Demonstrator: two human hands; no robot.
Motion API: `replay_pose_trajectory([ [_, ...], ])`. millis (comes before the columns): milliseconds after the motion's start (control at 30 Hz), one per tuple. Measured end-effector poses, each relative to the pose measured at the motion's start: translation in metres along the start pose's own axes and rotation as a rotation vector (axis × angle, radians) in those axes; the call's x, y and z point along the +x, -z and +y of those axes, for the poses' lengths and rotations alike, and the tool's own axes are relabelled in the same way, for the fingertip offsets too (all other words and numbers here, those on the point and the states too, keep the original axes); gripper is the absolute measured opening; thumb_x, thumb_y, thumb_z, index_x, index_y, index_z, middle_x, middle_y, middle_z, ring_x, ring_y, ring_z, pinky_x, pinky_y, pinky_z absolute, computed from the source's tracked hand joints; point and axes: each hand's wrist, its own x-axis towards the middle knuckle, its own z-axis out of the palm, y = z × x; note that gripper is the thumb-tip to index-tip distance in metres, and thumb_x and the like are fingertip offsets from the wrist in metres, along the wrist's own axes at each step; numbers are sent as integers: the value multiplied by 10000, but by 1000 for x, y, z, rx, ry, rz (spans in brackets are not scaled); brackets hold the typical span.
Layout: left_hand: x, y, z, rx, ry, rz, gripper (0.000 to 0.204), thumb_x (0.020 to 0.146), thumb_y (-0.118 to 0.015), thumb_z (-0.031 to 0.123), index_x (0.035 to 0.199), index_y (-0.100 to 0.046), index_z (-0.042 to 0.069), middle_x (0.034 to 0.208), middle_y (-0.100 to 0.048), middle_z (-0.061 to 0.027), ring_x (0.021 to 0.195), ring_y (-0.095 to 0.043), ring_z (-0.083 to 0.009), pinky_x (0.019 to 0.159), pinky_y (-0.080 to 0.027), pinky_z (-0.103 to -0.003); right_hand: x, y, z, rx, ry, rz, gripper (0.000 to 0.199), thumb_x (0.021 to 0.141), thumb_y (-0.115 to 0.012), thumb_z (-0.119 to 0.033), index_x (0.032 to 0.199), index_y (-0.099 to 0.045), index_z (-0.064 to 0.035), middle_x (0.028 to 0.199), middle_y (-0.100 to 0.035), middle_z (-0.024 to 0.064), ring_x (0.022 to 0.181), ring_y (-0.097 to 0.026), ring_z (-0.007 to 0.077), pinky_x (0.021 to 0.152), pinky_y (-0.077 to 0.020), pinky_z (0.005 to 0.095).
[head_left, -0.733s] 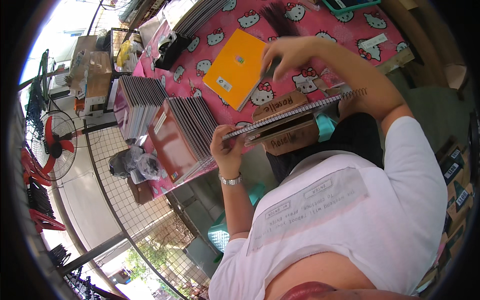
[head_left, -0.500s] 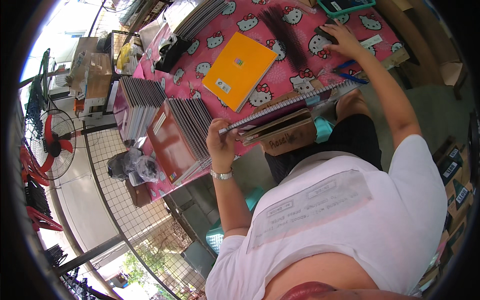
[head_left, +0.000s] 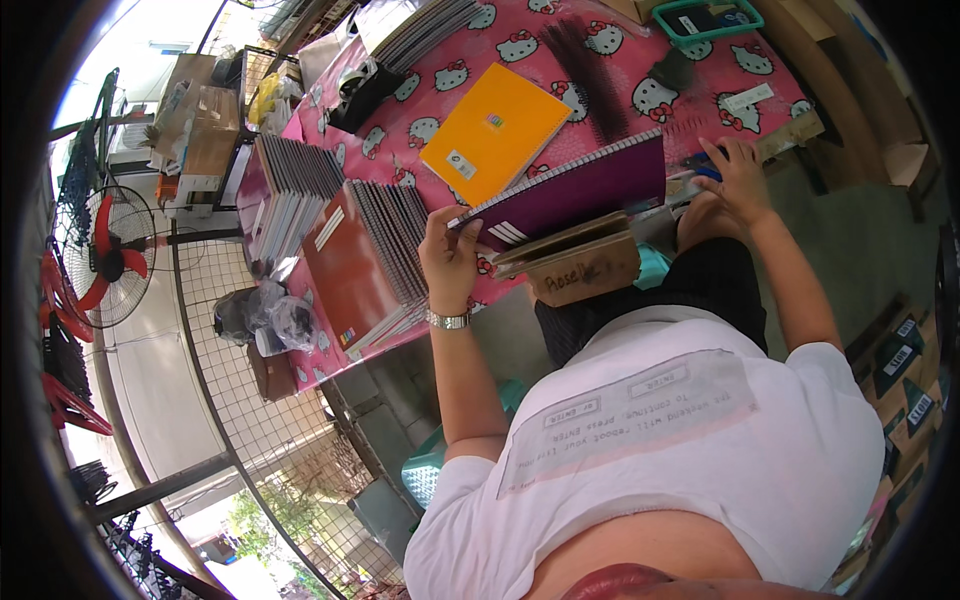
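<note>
Purple spiral notebook (head_left: 575, 190) is gripped at its corner by the left hand (head_left: 450, 255) and kept tilted over a cardboard box (head_left: 580, 265); right hand (head_left: 738, 180) is spread flat on the table edge (head_left: 790, 135).

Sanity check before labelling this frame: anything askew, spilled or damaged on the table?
Nothing spilled or visibly damaged. The purple notebook sits tilted, its near corner lifted in the left hand, over a cardboard box. The orange notebook lies skewed to the table edge. The right hand rests at the table's edge.
</note>
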Motion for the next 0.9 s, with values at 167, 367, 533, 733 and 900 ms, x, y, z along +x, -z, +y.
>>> replay_pose_trajectory([
  [167, -7, 9, -17, -97, 109, -60, 221, 906, -667, 70, 1092, -561, 17, 775, -654, -70, 558, -647, -104, 455, -420, -213, 24, 22, -20, 1044, -549, 491, 477, 948, -551, -359, 1314, -477, -63, 1024, -564, 95, 891, -561, 269, 794, -462, 341],
  [367, -3, 8, 10, -91, 154, 13, 152, 943, -629, 118, 1010, -566, -3, 739, -615, -73, 539, -616, -110, 457, -462, -228, 84, 125, -155, 1007, 17, 211, 574, 870, -648, -283, 1350, -450, -39, 1063, -502, 137, 870, -555, 275, 795, -488, 327],
  [533, 5, -5, 11, 7, -44, 71, 162, 889, -676, 39, 1010, -580, -8, 721, -577, -41, 564, -547, -65, 483, -451, -214, 101, 117, -222, 1276, 141, -5, 585, 835, -716, -304, 1299, -473, -44, 1046, -493, 166, 912, -571, 307, 775, -507, 392],
  [733, 1, 10, -7, 6, -33, -24, 132, 883, -683, 32, 987, -608, -1, 749, -617, -13, 568, -491, -23, 493, -387, -207, 98, 120, -238, 1251, 69, -176, 501, 789, -761, -291, 1129, -512, -21, 1019, -500, 162, 867, -608, 315, 734, -525, 399],
  [900, 0, 0, 2, -89, 36, 21, 124, 894, -654, 4, 1010, -621, -22, 816, -646, -15, 639, -540, -39, 554, -423, -202, 100, 112, -241, 1097, 118, -50, 523, 761, -778, -283, 1123, -509, -18, 992, -492, 144, 834, -600, 288, 671, -526, 374],
])
